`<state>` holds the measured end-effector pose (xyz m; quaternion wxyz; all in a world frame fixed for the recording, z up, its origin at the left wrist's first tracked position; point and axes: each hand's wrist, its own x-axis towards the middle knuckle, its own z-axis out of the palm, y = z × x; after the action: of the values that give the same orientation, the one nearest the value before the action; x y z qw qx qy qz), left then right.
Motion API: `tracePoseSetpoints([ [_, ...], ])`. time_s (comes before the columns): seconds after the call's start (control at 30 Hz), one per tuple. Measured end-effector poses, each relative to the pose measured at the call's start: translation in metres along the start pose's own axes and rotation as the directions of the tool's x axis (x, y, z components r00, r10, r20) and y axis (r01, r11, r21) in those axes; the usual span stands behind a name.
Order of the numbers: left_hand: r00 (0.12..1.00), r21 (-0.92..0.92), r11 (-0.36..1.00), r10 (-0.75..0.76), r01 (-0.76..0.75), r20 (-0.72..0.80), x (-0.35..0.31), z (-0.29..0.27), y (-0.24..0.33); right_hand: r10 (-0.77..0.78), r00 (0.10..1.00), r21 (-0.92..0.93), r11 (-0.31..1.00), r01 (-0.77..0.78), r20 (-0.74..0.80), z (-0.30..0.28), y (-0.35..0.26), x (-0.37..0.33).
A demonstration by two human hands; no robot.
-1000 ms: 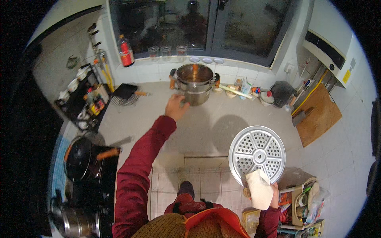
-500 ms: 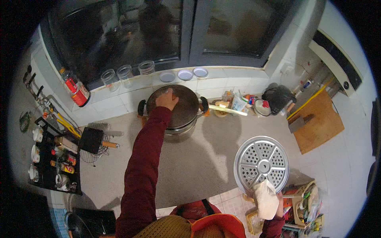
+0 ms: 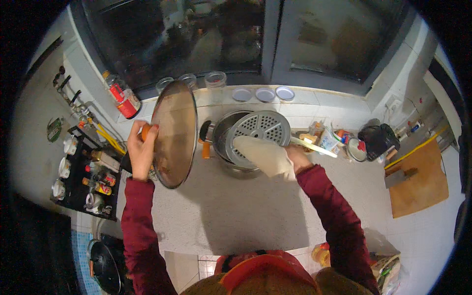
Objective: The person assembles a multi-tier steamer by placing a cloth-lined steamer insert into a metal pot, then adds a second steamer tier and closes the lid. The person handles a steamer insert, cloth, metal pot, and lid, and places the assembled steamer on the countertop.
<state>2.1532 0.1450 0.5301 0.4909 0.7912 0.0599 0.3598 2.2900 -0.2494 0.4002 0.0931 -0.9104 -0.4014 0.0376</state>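
Note:
My left hand (image 3: 141,150) grips the orange knob of a round glass pot lid (image 3: 176,132), which is tilted nearly on edge left of the pot. A steel pot (image 3: 222,129) stands against the back wall with its top uncovered. Over its right part is a perforated metal steamer rack (image 3: 273,123). My right hand (image 3: 299,158) is closed at the rack's lower right, with a limp beige cloth (image 3: 265,153) lying from it over the rack. Whether the rack touches the pot's rim is hard to tell. My right fingertips are hidden.
Several glass jars (image 3: 215,80) and three white jar lids (image 3: 265,95) line the window ledge. A sauce bottle (image 3: 121,98) stands at its left end. Left is a black rack with bottles (image 3: 101,177); right are packets (image 3: 329,141), a black basket (image 3: 377,140) and a leaning cutting board (image 3: 418,182).
My left hand has lifted the lid off the pot and moved it left, tilting it up. My right hand has brought the steamer rack and cloth from the right front to the pot.

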Motion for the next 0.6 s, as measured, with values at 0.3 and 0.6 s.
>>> tracePoseSetpoints([
  [0.3, 0.996, 0.215, 0.975, -0.038, 0.054, -0.078, -0.059, -0.057, -0.011, 0.072, 0.990, 0.234, 0.971, -0.042, -0.120, -0.077, 0.008, 0.070],
  [0.6, 0.992, 0.162, 0.982, -0.085, 0.099, -0.092, -0.073, -0.064, -0.024, -0.300, 0.951, -0.519, 0.826, 0.219, -0.078, -0.020, -0.049, 0.055],
])
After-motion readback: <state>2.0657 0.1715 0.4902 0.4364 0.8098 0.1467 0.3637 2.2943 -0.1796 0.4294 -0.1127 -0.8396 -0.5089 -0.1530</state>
